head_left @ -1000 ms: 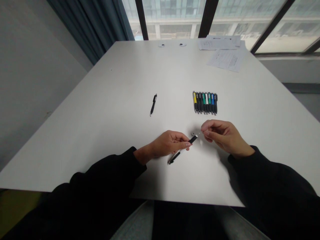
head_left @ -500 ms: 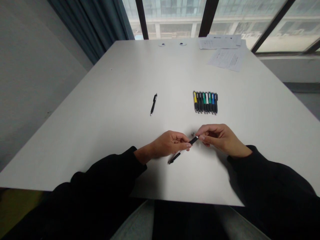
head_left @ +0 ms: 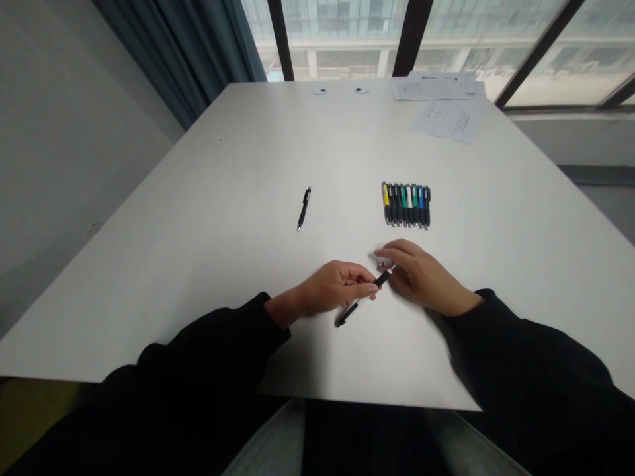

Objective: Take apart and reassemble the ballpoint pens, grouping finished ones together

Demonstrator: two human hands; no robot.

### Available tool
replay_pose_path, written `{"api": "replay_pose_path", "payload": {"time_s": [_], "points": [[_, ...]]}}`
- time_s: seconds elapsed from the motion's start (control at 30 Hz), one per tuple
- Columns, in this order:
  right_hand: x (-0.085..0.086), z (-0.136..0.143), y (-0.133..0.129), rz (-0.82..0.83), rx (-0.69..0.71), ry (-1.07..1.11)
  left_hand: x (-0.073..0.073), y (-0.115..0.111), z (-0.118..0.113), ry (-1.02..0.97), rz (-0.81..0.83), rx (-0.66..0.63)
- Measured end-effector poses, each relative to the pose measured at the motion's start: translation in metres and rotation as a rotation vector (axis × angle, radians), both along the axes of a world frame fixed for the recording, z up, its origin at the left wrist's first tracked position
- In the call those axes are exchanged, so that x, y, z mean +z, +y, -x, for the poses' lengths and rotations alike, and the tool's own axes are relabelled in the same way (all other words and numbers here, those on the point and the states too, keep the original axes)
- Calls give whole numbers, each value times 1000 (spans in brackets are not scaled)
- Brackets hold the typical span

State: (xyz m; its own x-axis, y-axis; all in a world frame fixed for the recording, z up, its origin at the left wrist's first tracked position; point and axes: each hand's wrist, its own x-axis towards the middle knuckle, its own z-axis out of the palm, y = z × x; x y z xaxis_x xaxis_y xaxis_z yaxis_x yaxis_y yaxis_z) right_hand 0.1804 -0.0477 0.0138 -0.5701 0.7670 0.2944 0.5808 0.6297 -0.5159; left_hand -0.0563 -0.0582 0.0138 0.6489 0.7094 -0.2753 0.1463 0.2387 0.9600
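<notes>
My left hand (head_left: 337, 286) pinches a white-and-black pen (head_left: 348, 313), whose black grip end points up and right between the hands. Just right of that end, my right hand (head_left: 424, 276) is spread palm down, its thumb and forefinger apart over a small metallic pen tip (head_left: 381, 265) lying on the white table (head_left: 223, 238). Beyond the hands, a row of several pens (head_left: 406, 205) in yellow, black, green, white and blue lies side by side. A single black pen (head_left: 304, 209) rests farther left, alone.
Printed papers (head_left: 444, 112) lie at the table's far right corner. Two small marked pieces (head_left: 322, 92) sit by the far edge, near the window. A dark curtain (head_left: 198, 53) hangs at the far left.
My right hand has let go of the pen's grip end, opened, and shifted slightly left over the small tip. My left hand keeps its hold on the pen.
</notes>
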Motion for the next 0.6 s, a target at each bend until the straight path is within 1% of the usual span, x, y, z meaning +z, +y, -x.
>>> {"api": "replay_pose_path", "payload": {"time_s": [0.07, 0.13, 0.17, 0.3, 0.37, 0.43, 0.6], "points": [[-1, 2, 1, 19, 18, -12, 0, 0, 0, 0, 8, 4], [0, 0, 1, 88, -2, 52, 0, -1, 1, 0, 17, 3], [2, -2, 0, 152, -24, 124, 1, -1, 1, 0, 21, 3], [9, -11, -3, 505, -109, 514, 3, -1, 1, 18, 24, 8], [12, -13, -4, 610, -115, 621, 3, 0, 1, 27, 16, 4], [14, -12, -5, 652, -99, 643, 2, 0, 1, 31, 10, -2], [15, -9, -7, 696, -78, 612, 0, -1, 1, 25, 10, -5]]}}
